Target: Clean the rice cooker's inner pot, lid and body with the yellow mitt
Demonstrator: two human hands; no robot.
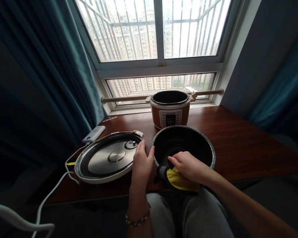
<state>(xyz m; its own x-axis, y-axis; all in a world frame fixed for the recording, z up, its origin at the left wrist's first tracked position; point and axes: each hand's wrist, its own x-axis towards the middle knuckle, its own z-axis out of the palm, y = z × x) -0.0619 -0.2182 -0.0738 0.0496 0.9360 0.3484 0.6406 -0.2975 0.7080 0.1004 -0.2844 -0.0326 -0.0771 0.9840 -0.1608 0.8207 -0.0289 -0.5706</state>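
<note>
A dark inner pot (211,143) with a speckled rim sits near the table's front edge. My right hand (187,167) is closed on a yellow cloth (178,181) with black parts, at the pot's near rim. Part of the cloth hangs down in front of the pot. My left hand (142,162) is upright between the pot and a steel-lined lid (103,162), fingers stretched and thumb apart. Its thumb is at the pot's left rim, apparently touching it; its fingertips are beside the lid's right edge. The lid lies with its metal inner side up.
Behind the pot stands an orange-brown electric cooker body (156,115) with its top uncovered. A white power strip (94,134) with a white cable (43,198) lies left of the lid. All rest on a reddish wooden table (235,142) below a barred window, with blue curtains (62,66) at the sides.
</note>
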